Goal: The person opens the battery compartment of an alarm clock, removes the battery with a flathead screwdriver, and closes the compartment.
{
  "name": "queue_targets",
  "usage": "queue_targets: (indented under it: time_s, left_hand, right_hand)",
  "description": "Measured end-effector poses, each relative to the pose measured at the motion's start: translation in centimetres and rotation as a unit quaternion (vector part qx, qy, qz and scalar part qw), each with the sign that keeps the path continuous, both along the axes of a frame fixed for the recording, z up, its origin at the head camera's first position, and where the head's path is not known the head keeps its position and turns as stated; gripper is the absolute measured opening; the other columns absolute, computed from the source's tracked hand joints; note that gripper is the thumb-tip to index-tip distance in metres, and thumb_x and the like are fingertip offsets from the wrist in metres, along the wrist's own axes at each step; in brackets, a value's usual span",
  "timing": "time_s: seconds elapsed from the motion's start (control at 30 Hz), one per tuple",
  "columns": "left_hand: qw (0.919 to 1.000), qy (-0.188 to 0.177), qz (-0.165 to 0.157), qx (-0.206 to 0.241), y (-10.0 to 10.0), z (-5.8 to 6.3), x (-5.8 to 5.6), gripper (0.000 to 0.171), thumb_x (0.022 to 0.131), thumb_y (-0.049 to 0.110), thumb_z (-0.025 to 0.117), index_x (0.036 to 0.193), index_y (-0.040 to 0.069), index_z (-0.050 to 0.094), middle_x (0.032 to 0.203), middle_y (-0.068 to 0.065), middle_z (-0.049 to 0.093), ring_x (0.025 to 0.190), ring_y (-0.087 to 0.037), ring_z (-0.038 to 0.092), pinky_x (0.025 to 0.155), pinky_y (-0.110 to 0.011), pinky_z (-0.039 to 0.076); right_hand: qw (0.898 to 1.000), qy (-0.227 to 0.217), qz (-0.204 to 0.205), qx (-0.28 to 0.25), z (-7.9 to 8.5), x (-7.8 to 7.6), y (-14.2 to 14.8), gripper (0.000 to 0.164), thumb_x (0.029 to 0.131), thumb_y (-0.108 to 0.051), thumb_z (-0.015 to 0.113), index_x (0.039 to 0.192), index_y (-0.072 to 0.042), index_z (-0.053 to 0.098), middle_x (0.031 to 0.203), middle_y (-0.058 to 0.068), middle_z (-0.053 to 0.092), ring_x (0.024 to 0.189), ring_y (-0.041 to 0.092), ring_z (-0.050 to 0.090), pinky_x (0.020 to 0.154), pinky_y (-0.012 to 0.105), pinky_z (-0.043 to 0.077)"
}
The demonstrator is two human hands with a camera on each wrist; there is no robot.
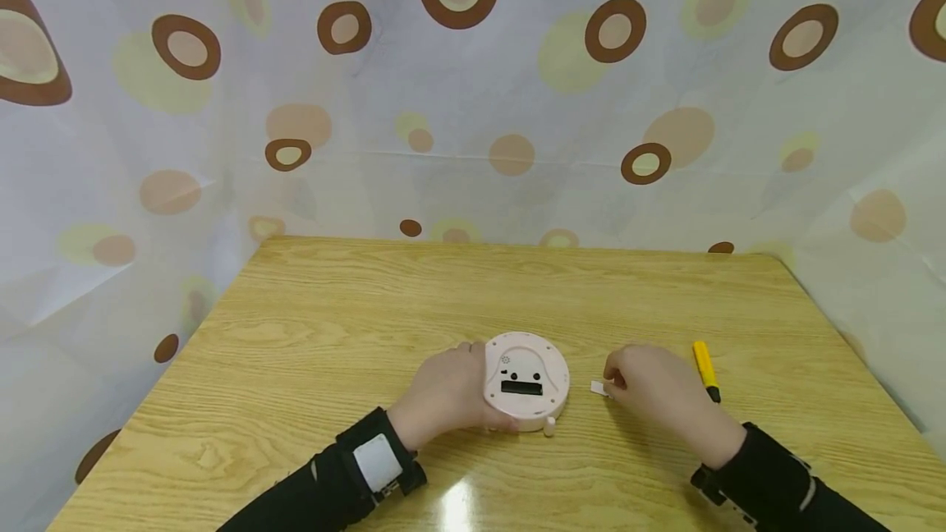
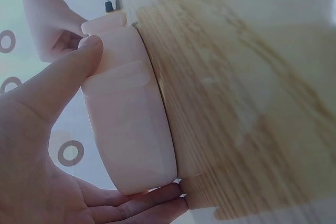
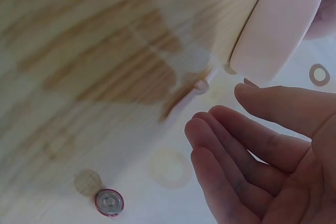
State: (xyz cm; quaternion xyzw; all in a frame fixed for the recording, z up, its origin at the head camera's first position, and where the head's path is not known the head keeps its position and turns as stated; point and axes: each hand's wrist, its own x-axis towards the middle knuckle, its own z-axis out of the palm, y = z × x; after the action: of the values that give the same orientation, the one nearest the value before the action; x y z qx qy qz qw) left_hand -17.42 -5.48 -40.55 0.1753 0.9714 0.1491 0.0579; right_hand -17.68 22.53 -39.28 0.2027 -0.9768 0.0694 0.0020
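A round pale pink alarm clock [image 1: 526,351] stands on the table with its back to me; its face is hidden. The slot in its back is uncovered and dark. My left hand [image 1: 454,388] grips the clock from the left, thumb on one edge and fingers round the other. Right of the clock lies a small pale battery cover [image 1: 599,388]. Close beside it hovers my right hand [image 1: 658,388]; its loosely bent fingers [image 3: 210,145] stand apart from the thumb, with nothing between them. In the right wrist view the cover [image 3: 189,99] lies just beyond the fingertips.
A yellow, black-ended stick-like tool [image 1: 705,369] lies right of my right hand. The right wrist view shows the round metal end of a red-rimmed battery [image 3: 109,202]. A patterned cloth [image 1: 458,105] hangs behind the wooden table [image 1: 332,302].
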Motion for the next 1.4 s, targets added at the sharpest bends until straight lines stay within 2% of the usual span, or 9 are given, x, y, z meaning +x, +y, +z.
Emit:
queue_targets:
  time_s: [0.2, 0.43, 0.8, 1.0, 1.17, 1.4]
  left_hand:
    - [1.0000, -0.003, 0.002, 0.000, 0.0, -0.1, 0.0, 0.113, 0.063, 0.069, 0.095, 0.141, -0.003, 0.059, 0.116, -0.012, 0.073, 0.099, -0.024, 0.071, 0.079, -0.038, 0.061]
    - [1.0000, -0.003, 0.001, -0.001, 0.0, -0.1, -0.1, 0.113, 0.063, 0.070, 0.095, 0.141, -0.003, 0.059, 0.115, -0.012, 0.073, 0.098, -0.023, 0.071, 0.078, -0.037, 0.061]
    - [1.0000, -0.004, 0.002, 0.003, 0.0, 0.0, 0.0, 0.112, 0.063, 0.068, 0.095, 0.141, -0.003, 0.059, 0.115, -0.012, 0.073, 0.099, -0.024, 0.071, 0.078, -0.037, 0.061]
    - [1.0000, -0.003, 0.000, 0.006, 0.0, 0.0, 0.1, 0.111, 0.063, 0.067, 0.096, 0.140, -0.004, 0.059, 0.115, -0.013, 0.073, 0.099, -0.024, 0.071, 0.079, -0.037, 0.061]
    - [1.0000, 0.000, 0.000, 0.004, 0.0, 0.0, 0.1, 0.111, 0.063, 0.069, 0.095, 0.139, -0.003, 0.060, 0.114, -0.012, 0.072, 0.098, -0.024, 0.070, 0.079, -0.037, 0.060]
    - [1.0000, 0.001, -0.004, 0.008, -0.1, 0.1, 0.2, 0.110, 0.063, 0.066, 0.096, 0.138, -0.004, 0.060, 0.113, -0.012, 0.072, 0.098, -0.024, 0.070, 0.079, -0.037, 0.060]
  right_hand:
    - [1.000, -0.022, 0.000, -0.008, -0.5, 0.1, 0.1, 0.004, 0.090, -0.015, 0.083, 0.090, -0.014, 0.079, 0.079, -0.005, 0.068, 0.067, 0.008, 0.056, 0.063, 0.030, 0.051]
    - [0.999, -0.038, -0.006, 0.000, -0.6, 0.1, 0.0, 0.010, 0.087, -0.018, 0.088, 0.088, -0.015, 0.079, 0.080, -0.005, 0.069, 0.068, 0.008, 0.057, 0.064, 0.031, 0.052]
    - [1.000, -0.015, -0.004, 0.019, -0.8, 0.2, -0.4, 0.008, 0.087, -0.011, 0.087, 0.086, -0.014, 0.079, 0.085, -0.001, 0.074, 0.072, 0.011, 0.064, 0.066, 0.034, 0.058]
    - [1.000, 0.002, -0.001, 0.024, -1.0, 0.2, -0.5, 0.010, 0.088, -0.010, 0.086, 0.083, -0.014, 0.078, 0.082, -0.001, 0.072, 0.070, 0.010, 0.062, 0.064, 0.033, 0.057]
    - [1.000, 0.010, 0.002, 0.029, -1.2, 0.2, -0.4, 0.015, 0.088, -0.009, 0.084, 0.079, -0.015, 0.075, 0.079, -0.003, 0.069, 0.067, 0.008, 0.057, 0.061, 0.030, 0.053]
    - [0.999, 0.026, 0.015, 0.039, -1.1, 0.3, -0.7, 0.029, 0.091, -0.008, 0.082, 0.069, -0.017, 0.064, 0.070, -0.005, 0.056, 0.061, 0.010, 0.043, 0.058, 0.026, 0.036]
